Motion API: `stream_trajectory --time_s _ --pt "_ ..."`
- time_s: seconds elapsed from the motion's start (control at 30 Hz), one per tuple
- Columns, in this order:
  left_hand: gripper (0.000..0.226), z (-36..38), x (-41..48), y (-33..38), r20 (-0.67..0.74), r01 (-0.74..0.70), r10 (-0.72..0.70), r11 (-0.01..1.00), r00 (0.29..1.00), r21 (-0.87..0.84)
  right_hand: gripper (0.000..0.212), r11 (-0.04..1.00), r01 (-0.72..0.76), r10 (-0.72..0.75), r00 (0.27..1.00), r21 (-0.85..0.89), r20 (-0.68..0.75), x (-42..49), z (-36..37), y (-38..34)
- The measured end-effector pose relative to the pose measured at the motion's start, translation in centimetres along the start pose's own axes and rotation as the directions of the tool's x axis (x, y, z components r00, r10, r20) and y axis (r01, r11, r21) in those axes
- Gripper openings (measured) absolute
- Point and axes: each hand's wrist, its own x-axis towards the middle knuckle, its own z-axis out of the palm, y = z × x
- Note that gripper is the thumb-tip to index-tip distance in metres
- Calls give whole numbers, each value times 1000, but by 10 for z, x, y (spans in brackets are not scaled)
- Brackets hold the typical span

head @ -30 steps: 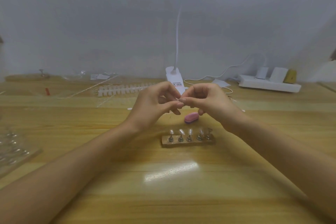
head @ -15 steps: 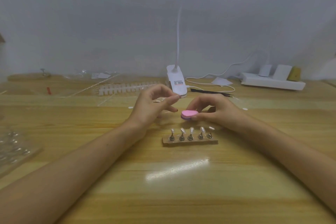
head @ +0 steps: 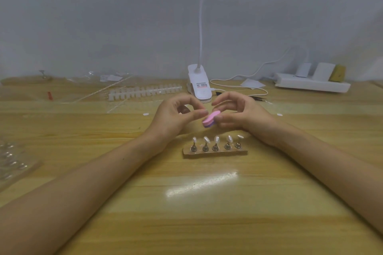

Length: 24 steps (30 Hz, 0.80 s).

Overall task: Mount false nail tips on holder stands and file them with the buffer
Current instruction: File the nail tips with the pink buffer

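The pink buffer (head: 210,120), lower half a second ago, is now raised and tilted, pinched in the right hand's (head: 238,114) thumb and fingers. The left hand's (head: 174,118) curled fingertips reach its end; their grip I cannot tell. Below the fingers, the holder base (head: 215,153) carries five nail tips (head: 216,139); far left, a clear tray (head: 22,168) perhaps holds stands (head: 9,154).

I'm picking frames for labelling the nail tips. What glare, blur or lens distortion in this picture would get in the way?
Head view: a glare streak lies on the table just in front of the holder base; the whole frame is soft, so the nail tips lack crisp edges; the wide-angle lens stretches the forearms toward the lower corners.
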Motion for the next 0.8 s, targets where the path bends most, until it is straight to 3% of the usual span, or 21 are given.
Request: stream_trajectory --time_s 0.07,0.2,0.3,0.43,0.53,0.67,0.8 --pt "10 0 1 -1 -16 -11 11 1000 1000 -4 40 999 6 -2 997 51 -79 1 -1 1" --pt "12 1 1 -3 -10 -58 58 998 998 19 41 999 7 -7 1000 -33 5 -2 2 1" --pt "12 1 2 -5 -28 -51 52 999 998 15 47 992 11 3 994 124 -111 -1 0 0" --pt "10 1 2 -6 4 -63 63 998 998 23 48 1000 3 -3 1000 8 6 -3 3 0" --pt "12 1 2 -5 0 -59 59 998 998 17 52 994 21 -8 992 106 -129 -2 1 1" --pt "11 1 2 -5 4 -61 61 998 998 19 50 1000 19 -19 1000 1 -12 -3 5 1" --pt "13 1 2 -5 -11 -49 49 999 999 -5 58 997 31 -19 987 69 -158 -2 3 1"
